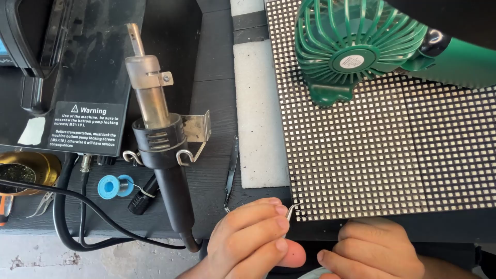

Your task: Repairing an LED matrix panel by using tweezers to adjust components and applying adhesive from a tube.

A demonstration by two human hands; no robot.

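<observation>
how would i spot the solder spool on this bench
Start at the black hot air handle resting in its metal holder left of the LED grid panel. Just below-left lies the solder spool: the only small round blue thing there, wire trailing rightward.

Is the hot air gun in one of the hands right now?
No. The hot air gun rests in its metal holder on the black station, while the left hand pinches curved tweezers at the LED panel corner.
</observation>
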